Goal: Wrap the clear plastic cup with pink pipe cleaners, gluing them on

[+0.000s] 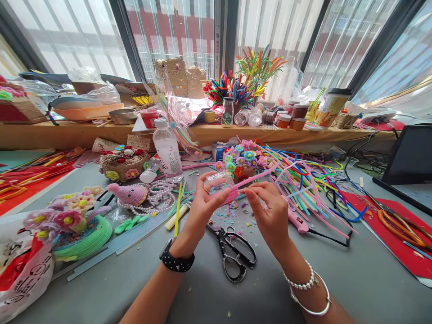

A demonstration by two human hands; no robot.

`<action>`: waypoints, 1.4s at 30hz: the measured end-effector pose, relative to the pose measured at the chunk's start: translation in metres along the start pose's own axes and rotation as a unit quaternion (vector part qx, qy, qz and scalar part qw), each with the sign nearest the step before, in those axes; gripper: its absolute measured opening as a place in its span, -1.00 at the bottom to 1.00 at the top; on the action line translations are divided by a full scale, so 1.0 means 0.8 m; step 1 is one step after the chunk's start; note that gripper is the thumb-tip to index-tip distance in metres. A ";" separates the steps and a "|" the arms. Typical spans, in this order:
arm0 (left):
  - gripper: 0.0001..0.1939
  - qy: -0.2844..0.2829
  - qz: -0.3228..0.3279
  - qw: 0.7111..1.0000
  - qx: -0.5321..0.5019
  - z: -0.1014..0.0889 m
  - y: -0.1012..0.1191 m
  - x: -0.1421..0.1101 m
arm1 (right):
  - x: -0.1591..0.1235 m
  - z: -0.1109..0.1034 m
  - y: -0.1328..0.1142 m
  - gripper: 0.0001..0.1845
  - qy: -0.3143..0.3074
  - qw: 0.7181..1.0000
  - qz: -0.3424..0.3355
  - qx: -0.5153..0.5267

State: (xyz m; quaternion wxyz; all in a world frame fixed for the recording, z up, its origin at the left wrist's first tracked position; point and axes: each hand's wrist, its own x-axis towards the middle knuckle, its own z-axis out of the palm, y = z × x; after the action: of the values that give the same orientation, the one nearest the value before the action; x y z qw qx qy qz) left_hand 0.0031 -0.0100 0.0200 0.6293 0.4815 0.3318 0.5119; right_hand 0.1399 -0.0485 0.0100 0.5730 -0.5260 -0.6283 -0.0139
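Observation:
My left hand (pixel 199 209), with a dark dotted watch strap at the wrist, is closed around a small clear plastic container (pixel 220 177). Pink pipe cleaner (pixel 254 178) lies against its lower part, and one length sticks out up to the right. Thumb and fingertips of my right hand (pixel 270 211) pinch at the pink pipe cleaner beside the container; the exact contact is partly hidden. Below both hands, black-handled scissors (pixel 232 254) lie on the grey table (pixel 216 292). Tiny coloured clippings are scattered behind them.
Loose pipe cleaners (pixel 310 180) spread at right, near a pink glue gun (pixel 299 222). A clear bottle (pixel 168 150), bead strings (pixel 160 195) and a pink crocheted bird (pixel 130 194) stand left. Orange-handled scissors (pixel 398 225) rest on red sheets. A laptop (pixel 408 157) sits far right.

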 end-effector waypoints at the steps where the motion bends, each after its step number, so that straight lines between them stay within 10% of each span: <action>1: -0.46 -0.008 -0.002 1.000 0.004 0.001 0.000 -0.001 | 0.001 0.001 0.001 -0.74 -0.026 0.997 0.058 0.040; 6: -0.44 -0.031 -0.013 0.999 0.018 0.003 -0.004 -0.003 | 0.003 0.008 0.010 -0.69 -0.049 0.937 0.246 0.242; 15: -0.43 -0.019 -0.034 0.999 -0.011 0.000 -0.004 0.000 | 0.005 0.004 0.007 -0.72 -0.056 0.940 0.230 0.245; 19: -0.55 0.053 0.010 0.996 -0.066 -0.009 0.007 0.002 | 0.011 -0.004 0.003 -0.75 -0.221 0.954 0.181 0.093; 25: -0.65 0.115 0.070 0.980 -0.149 -0.022 0.012 0.010 | -0.021 -0.010 -0.011 -0.85 -0.516 0.832 0.155 -0.135; 35: -0.68 0.144 0.073 0.975 -0.150 -0.022 0.011 0.012 | -0.047 0.009 -0.017 -0.81 -0.535 0.818 0.105 -0.185; 42: -0.59 0.141 0.072 0.978 -0.133 -0.023 0.012 0.010 | -0.039 0.006 0.016 -0.93 -0.577 0.788 0.209 0.051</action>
State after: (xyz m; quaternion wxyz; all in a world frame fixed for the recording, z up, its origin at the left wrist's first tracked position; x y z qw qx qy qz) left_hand -0.0151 0.0030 0.0239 0.5963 0.3392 0.3105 0.6580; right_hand 0.1384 -0.0601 -0.0221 0.1190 -0.5241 -0.7167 0.4444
